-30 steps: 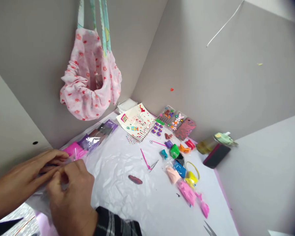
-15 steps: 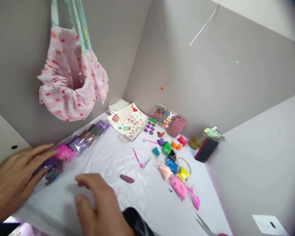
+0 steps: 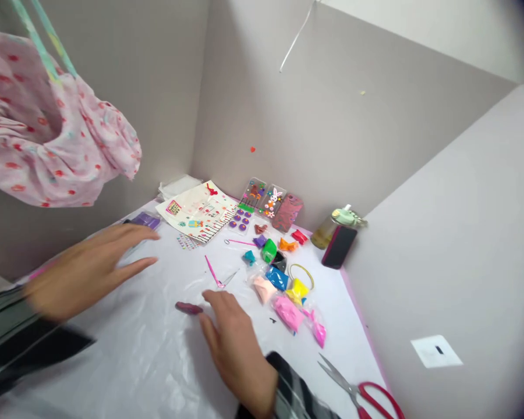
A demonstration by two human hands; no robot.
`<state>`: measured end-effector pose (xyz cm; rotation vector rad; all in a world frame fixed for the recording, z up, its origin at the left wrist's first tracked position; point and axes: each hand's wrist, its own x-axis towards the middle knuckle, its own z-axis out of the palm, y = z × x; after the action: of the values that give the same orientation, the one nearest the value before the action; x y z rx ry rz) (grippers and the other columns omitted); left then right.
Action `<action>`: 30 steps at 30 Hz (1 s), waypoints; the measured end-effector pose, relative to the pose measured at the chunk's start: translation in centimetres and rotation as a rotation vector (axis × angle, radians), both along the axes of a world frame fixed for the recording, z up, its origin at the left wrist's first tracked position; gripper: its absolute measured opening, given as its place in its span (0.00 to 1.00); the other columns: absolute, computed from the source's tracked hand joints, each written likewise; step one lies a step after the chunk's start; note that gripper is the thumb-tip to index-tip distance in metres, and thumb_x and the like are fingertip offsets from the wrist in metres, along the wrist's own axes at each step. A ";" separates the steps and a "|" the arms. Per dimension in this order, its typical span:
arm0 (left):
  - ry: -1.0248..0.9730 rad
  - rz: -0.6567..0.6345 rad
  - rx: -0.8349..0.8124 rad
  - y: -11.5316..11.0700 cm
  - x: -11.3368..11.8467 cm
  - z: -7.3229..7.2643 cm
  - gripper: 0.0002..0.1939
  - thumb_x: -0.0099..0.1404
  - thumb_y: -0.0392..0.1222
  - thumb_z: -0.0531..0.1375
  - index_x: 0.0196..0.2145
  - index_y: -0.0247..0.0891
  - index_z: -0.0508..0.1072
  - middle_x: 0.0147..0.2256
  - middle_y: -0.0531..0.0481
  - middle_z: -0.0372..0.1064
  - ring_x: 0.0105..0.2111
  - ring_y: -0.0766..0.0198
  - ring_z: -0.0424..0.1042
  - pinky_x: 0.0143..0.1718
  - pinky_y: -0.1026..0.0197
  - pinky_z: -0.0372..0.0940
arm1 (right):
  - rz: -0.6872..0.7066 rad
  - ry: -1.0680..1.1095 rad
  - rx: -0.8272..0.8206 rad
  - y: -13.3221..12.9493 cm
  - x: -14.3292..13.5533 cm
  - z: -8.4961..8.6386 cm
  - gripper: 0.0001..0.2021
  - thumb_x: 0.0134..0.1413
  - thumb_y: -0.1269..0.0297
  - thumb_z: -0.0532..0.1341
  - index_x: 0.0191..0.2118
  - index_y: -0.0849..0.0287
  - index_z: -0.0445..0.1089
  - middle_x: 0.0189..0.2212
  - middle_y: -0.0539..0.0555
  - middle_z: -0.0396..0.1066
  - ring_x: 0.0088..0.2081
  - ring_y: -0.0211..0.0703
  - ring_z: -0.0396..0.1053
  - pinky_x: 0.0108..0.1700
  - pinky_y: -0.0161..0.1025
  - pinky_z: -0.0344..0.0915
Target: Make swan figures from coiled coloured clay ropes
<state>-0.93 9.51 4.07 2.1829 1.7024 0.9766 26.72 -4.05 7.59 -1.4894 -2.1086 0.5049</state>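
Maroon and lumpy, an elongated clay-like piece (image 3: 187,308) lies on the white, wrinkled plastic-covered table (image 3: 144,355), just left of the right hand's fingertips. That right hand (image 3: 236,340) has thumb and forefinger parted around the near end of the piece without closing on it; whether they touch it cannot be told. The left hand (image 3: 87,267) is well apart from it, stretched over the table's left side with fingers extended, thumb spread away and nothing in its grip; a shiny purple plastic packet (image 3: 146,220) shows just beyond its fingertips. Behind the maroon piece lies a thin, bright pink stick (image 3: 212,271). To the right of the piece, clear-wrapped packets sit close together: a pale peach one (image 3: 264,289), a glossy blue one (image 3: 276,279), a yellow one (image 3: 297,291) and a larger pink one (image 3: 288,313). Red-handled metal scissors (image 3: 353,389) lie nearer, blades slightly apart.
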 end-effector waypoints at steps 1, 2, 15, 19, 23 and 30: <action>0.053 -0.074 -0.015 1.3 1.8 0.5 0.24 0.66 0.53 0.65 0.57 0.43 0.72 0.59 0.45 0.70 0.59 0.48 0.69 0.62 0.44 0.62 | 0.032 -0.081 0.024 0.6 -1.1 -0.6 0.16 0.63 0.72 0.62 0.56 0.59 0.68 0.48 0.59 0.75 0.50 0.51 0.73 0.52 0.47 0.74; 0.106 -0.139 -0.037 2.8 3.5 0.9 0.28 0.64 0.55 0.66 0.58 0.43 0.71 0.60 0.46 0.69 0.61 0.47 0.68 0.64 0.47 0.60 | 0.053 -0.153 0.055 1.1 -2.1 -1.3 0.18 0.62 0.69 0.65 0.57 0.60 0.67 0.48 0.59 0.74 0.50 0.53 0.73 0.52 0.49 0.74; 0.221 0.167 -0.130 14.0 13.7 -2.1 0.39 0.61 0.53 0.63 0.64 0.30 0.62 0.62 0.27 0.66 0.66 0.33 0.57 0.64 0.39 0.54 | 0.100 -0.419 0.234 1.7 -4.2 -4.2 0.12 0.68 0.73 0.57 0.55 0.65 0.65 0.43 0.59 0.70 0.46 0.50 0.68 0.51 0.47 0.70; 0.244 0.134 -0.078 14.0 13.1 -1.9 0.38 0.63 0.49 0.64 0.65 0.27 0.61 0.61 0.27 0.65 0.64 0.36 0.60 0.65 0.43 0.54 | 0.114 -0.419 0.243 1.7 -4.2 -4.4 0.13 0.68 0.73 0.57 0.56 0.66 0.65 0.42 0.58 0.70 0.44 0.51 0.68 0.49 0.47 0.71; 0.244 0.050 -0.063 14.7 14.0 -1.5 0.33 0.68 0.52 0.64 0.64 0.35 0.63 0.63 0.35 0.63 0.64 0.42 0.61 0.64 0.38 0.57 | 0.123 -0.416 0.257 1.8 -4.3 -4.6 0.15 0.67 0.73 0.58 0.57 0.68 0.65 0.42 0.58 0.70 0.42 0.52 0.67 0.48 0.48 0.71; 0.089 -0.006 -0.184 15.2 15.0 -1.8 0.16 0.72 0.46 0.63 0.54 0.37 0.73 0.55 0.42 0.71 0.51 0.51 0.74 0.52 0.43 0.71 | 0.120 -0.409 0.249 2.0 -4.5 -4.9 0.08 0.67 0.73 0.58 0.50 0.65 0.67 0.41 0.57 0.68 0.42 0.51 0.66 0.48 0.49 0.71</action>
<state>14.07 24.76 2.24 2.1394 1.7465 0.7006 22.24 -2.08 2.73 -1.4168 -2.4740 -0.0322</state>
